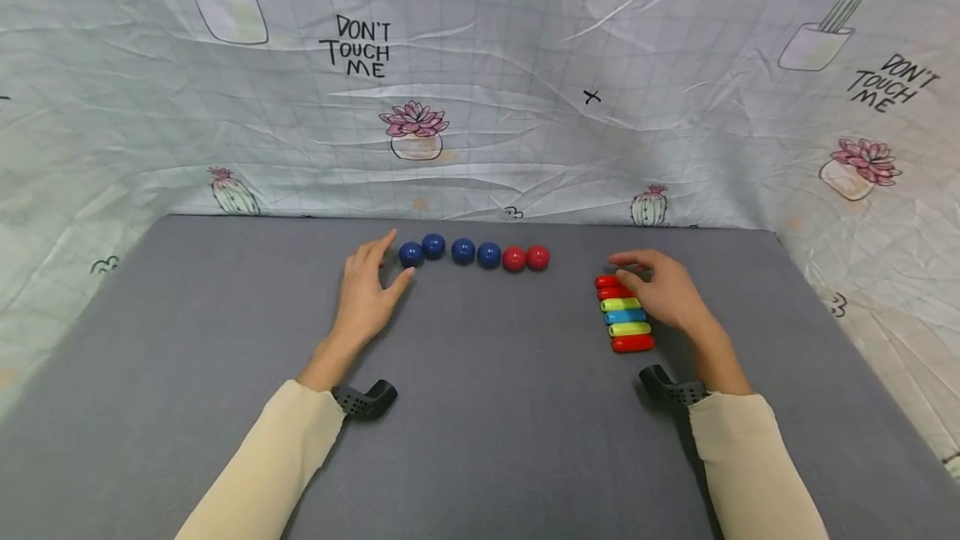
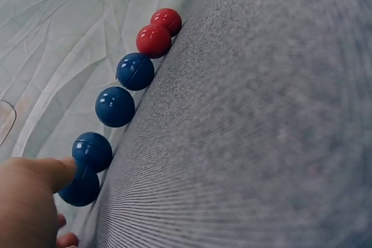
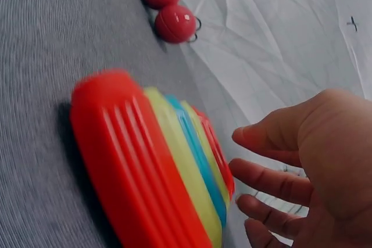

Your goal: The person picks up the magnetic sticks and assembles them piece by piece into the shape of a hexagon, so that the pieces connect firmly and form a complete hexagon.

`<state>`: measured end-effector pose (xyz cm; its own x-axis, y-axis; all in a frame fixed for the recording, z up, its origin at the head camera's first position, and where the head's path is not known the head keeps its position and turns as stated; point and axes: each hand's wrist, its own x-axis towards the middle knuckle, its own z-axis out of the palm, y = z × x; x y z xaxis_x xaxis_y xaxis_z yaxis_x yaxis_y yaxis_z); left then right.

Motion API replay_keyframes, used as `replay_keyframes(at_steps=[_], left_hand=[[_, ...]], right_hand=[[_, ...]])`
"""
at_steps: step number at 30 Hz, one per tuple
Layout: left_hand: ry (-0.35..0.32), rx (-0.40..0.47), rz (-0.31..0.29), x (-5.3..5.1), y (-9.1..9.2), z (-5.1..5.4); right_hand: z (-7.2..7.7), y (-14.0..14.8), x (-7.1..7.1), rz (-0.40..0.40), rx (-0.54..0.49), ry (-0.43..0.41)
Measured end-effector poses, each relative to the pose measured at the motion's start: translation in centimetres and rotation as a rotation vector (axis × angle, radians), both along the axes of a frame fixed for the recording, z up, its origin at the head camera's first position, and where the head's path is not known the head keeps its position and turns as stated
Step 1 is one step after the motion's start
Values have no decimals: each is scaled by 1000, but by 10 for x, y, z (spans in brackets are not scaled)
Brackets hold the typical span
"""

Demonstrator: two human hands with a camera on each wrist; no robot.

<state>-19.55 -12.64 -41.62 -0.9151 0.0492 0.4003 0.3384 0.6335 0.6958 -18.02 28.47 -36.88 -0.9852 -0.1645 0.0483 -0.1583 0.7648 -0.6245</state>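
Blue balls (image 1: 462, 252) and two red balls (image 1: 526, 258) form a row near the table's back edge. At the row's left end my left hand (image 1: 365, 294) has thumb and fingers spread beside the outermost blue ball (image 1: 411, 254); whether it touches is unclear. On the right, red, yellow-green and blue ridged pieces (image 1: 628, 317) lie stacked in a column. Over the far end of that column is my right hand (image 1: 663, 286), fingers loosely extended and holding nothing. The right wrist view shows a gap between its fingertips and the nearest red piece (image 3: 133, 161).
A grey table (image 1: 487, 440) spreads under both arms. Behind it hangs a pale cloth (image 1: 510, 48) printed with cacti and lettering. Each wrist wears a black band, the left one (image 1: 365, 400) and the right one (image 1: 672, 388), both low over the table.
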Motion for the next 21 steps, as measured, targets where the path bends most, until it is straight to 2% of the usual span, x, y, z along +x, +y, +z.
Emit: replay_keyframes(at_steps=[4,9,16,21], left_hand=[[30,-76,-26,0,0,-1],[54,-114,-55,-3,-2,0],[57,-111,-62,-3,0,1],[88,-95,-72,-3,-1,-2]], right_hand=[[-2,6,-1,-6,-4,-21],[-7,9,-3,-4,-18,-18],[-13,11,-6,-37,-14,-38],[-13,10,-7,-51,-18,-52]])
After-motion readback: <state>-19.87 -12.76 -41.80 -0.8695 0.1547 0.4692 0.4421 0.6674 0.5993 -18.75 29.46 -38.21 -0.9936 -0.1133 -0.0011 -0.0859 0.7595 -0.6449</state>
